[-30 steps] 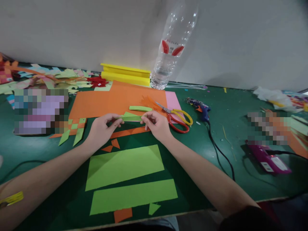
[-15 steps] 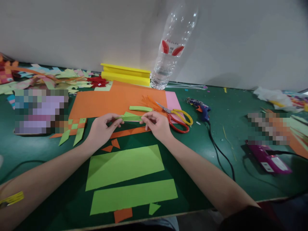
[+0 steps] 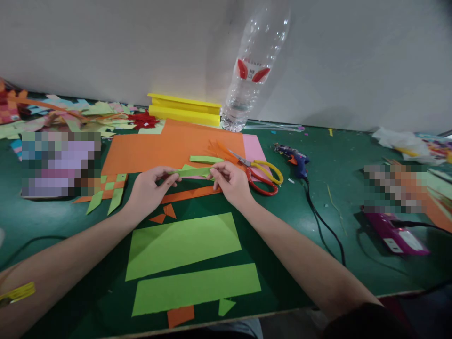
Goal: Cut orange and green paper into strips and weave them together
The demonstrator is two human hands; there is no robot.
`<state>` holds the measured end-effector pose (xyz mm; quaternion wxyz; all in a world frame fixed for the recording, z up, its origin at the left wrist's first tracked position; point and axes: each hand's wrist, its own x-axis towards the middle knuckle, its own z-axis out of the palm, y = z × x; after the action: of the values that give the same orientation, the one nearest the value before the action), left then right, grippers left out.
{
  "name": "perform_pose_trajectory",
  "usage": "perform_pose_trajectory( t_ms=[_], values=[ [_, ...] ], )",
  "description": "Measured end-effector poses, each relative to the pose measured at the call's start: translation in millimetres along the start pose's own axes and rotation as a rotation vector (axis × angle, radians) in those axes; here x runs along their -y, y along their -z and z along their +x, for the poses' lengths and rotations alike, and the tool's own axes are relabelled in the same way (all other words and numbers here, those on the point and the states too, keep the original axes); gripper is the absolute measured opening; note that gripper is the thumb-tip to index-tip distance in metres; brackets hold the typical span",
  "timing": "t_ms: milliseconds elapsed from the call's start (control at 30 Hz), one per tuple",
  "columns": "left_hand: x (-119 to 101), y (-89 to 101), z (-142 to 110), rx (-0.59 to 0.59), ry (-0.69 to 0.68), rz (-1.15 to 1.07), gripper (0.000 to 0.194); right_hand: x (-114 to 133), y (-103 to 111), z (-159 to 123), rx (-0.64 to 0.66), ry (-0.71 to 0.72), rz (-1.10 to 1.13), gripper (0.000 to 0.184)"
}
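A narrow green paper strip [image 3: 192,172] is held level just above the green table [image 3: 328,155], pinched at both ends. My left hand [image 3: 150,188] grips its left end between thumb and fingers. My right hand [image 3: 231,181] pinches its right end. Another green strip [image 3: 205,159] lies on the orange sheet [image 3: 169,148] just behind them. An orange strip [image 3: 190,194] lies under my hands. Two large green paper pieces [image 3: 183,245] lie flat near the table's front edge.
Red and yellow scissors [image 3: 259,175] lie right of my right hand. Farther right are a blue glue gun [image 3: 294,160] with its black cord and a purple device [image 3: 395,233]. A clear bottle [image 3: 252,70] and yellow paper stack [image 3: 185,109] stand at the wall. A woven paper piece [image 3: 108,188] lies left.
The strip and both hands have risen and shifted very slightly; the right end of the strip sits a little higher. Nothing else has moved.
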<state>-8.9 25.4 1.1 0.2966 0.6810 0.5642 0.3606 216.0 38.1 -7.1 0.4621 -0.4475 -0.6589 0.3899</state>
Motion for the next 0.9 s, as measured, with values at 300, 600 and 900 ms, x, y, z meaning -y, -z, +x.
perform_pose_trajectory(
  t_ms=[300,600,900],
  values=[
    [3.2,-0.8,-0.1,-0.005,-0.002,-0.005,0.026,0.1,1.0,-0.4,0.019,-0.006,-0.005,0.020],
    [-1.2,0.9,0.1,0.008,-0.002,0.004,0.025,-1.0,0.0,-2.5,-0.030,0.002,-0.088,0.025],
    [0.7,-1.0,-2.0,0.020,-0.006,0.027,0.029,-4.3,-0.8,-1.6,0.043,0.002,-0.034,0.022]
  ],
)
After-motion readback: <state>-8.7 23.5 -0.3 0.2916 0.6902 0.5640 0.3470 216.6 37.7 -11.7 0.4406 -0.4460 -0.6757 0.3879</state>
